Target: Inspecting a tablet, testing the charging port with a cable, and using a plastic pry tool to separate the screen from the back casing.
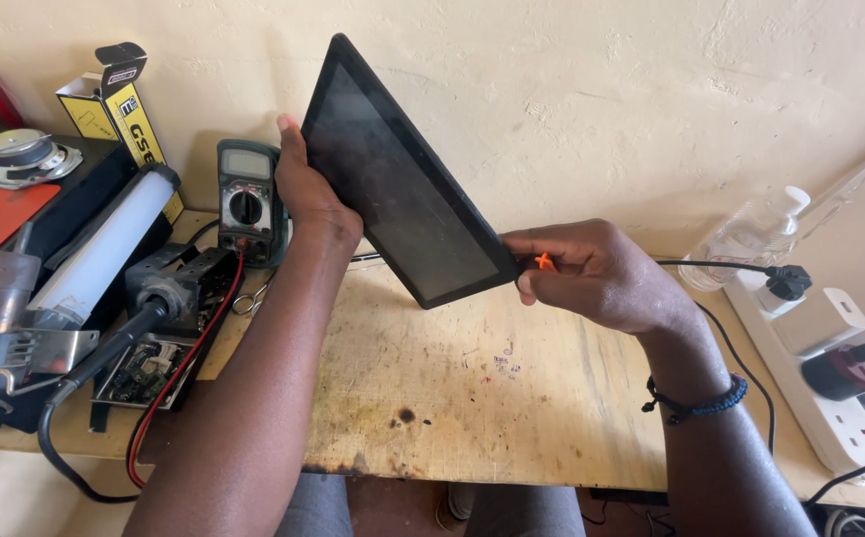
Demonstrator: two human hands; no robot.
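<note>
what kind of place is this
Probably a small electronics repair bench. A multimeter stands against the wall, a bare circuit board lies at the left, and the left hand and right hand hold up a dark tablet.

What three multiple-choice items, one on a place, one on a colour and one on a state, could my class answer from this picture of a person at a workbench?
1. Where is the multimeter?
A. By the wall, behind the left hand
B. On the power strip
C. Under the bench

2. What colour is the small tool tip in the right hand?
A. Blue
B. Orange
C. White

3. How is the tablet placed?
A. Flat on the bench
C. Leaning on the wall
B. Held up off the wooden bench, tilted, between both hands

Answers:
1 A, as the meter stands at the bench's back edge beside the left wrist.
2 B, as an orange tip shows between the right fingers at the tablet's lower corner.
3 B, as the left hand grips its upper edge and the right its lower corner.
</note>
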